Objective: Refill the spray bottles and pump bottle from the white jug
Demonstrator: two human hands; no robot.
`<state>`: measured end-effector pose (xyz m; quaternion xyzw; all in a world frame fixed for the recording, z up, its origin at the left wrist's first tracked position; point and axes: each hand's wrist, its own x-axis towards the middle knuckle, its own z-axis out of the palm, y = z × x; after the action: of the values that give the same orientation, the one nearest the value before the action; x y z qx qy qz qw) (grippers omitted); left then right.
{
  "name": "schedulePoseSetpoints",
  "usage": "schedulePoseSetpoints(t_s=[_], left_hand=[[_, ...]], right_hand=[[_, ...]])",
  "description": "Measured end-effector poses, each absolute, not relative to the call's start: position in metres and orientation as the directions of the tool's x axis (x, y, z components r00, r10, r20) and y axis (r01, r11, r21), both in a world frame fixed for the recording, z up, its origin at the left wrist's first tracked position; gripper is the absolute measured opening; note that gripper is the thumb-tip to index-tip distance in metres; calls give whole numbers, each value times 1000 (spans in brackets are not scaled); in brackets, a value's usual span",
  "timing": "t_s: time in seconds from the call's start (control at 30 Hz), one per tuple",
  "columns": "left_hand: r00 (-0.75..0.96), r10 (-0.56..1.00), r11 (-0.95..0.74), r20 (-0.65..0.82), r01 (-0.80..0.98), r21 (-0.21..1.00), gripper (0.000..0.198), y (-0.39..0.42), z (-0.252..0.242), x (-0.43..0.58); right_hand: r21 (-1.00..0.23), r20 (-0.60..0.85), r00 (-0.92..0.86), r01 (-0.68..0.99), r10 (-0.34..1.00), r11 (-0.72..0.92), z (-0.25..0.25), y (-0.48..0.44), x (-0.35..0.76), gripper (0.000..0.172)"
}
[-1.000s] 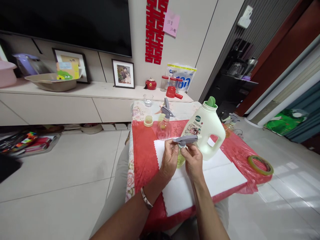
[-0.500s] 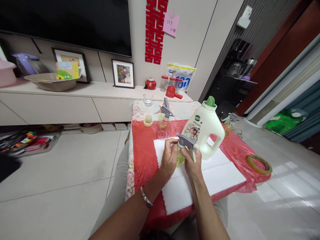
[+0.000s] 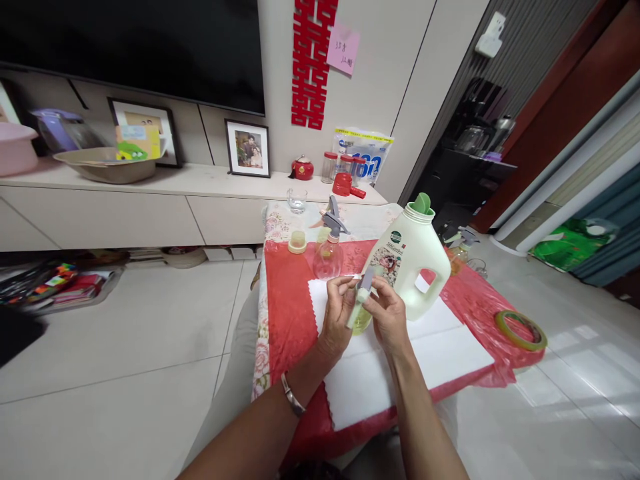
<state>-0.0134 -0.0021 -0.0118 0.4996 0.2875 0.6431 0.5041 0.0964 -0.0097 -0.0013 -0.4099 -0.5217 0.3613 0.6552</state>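
Left: a short, flanged, translucent pale-yellow plastic cap (image 3: 297,242) stands on the red plastic table covering (image 3: 287,313). Next, a round-bodied, clear plastic bottle with a grey trigger top (image 3: 328,261) stands upright beyond the hands. Centre: the left hand (image 3: 338,319), a silver metal bracelet (image 3: 293,396) at its wrist, closes its fingers about the upper part of a small clear bottle of yellow liquid (image 3: 362,322) — its base partly hidden. A grey-and-pale-green plastic spray head (image 3: 367,283) sits atop this bottle, between the hands, its pale-green end toward the wearer. The right hand (image 3: 391,317) grips the head's base between thumb and fingers. Right: an upright, pale-green plastic jug with a loop handle (image 3: 417,257) — then, well apart, a flat-lying roll of yellow tape (image 3: 537,340).
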Motion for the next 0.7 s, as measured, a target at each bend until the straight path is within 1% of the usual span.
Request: schedulePoseSetpoints(t_s=[0.13,0.23,0.3,0.4,0.53,0.63,0.7], left_hand=[[-12,929,-349,369,-352,868,31,-2,-8,-15],[7,924,-356,383,-358,863,30,-2,-9,-15],[-3,924,-360,382,-341,868,27,-1,-10,-15],[-25,930,-355,366,-316,880,23,-1,-12,-14],[-19,934,-346,357,-307,887,25,0,-13,-14],[-11,929,-355,369,-301,885,23,-1,-11,-15],[2,928,-353,371,-308,884,20,-1,-11,-17]], right_hand=[[-916,390,158,-33,907,400,3,-11,97,41],[-919,392,84,-11,916,394,6,-13,99,35],[-920,391,70,-7,918,392,6,-14,100,30],[-922,383,102,-26,918,387,4,-12,98,32],[-921,376,166,-40,912,388,-2,-8,94,36],[-921,382,183,0,906,389,-3,-9,92,33],[-921,389,179,62,904,384,-1,-12,91,30]])
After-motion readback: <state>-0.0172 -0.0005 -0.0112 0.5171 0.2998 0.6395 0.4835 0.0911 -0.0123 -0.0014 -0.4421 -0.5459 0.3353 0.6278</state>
